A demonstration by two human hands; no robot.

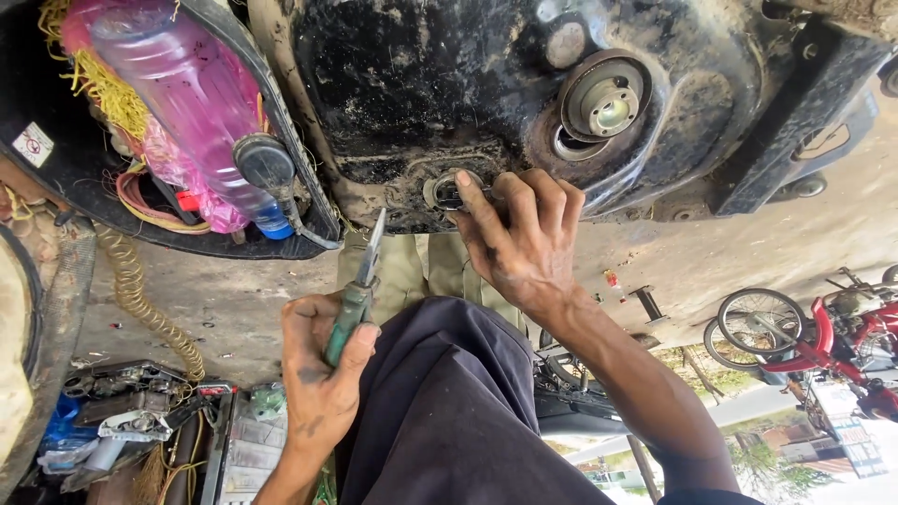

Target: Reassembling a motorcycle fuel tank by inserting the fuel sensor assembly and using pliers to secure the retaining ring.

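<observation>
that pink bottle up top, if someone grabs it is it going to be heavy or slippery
The bottle looks like thin clear plastic, mostly full of pink liquid, so probably heavy for its size and a bit squashy. Its smooth round wall may be slippery and apt to roll. It sits wedged among yellow netting and wires, which could snag it.

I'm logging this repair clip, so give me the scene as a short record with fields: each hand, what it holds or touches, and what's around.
left hand: grips green-handled pliers, tips pointing up
right hand: fingers on a round metal fitting in the dirty black housing
near fitting: larger round metal hub
upper left: pink plastic bottle
lower left: open toolbox
far right: red motorbike
</observation>
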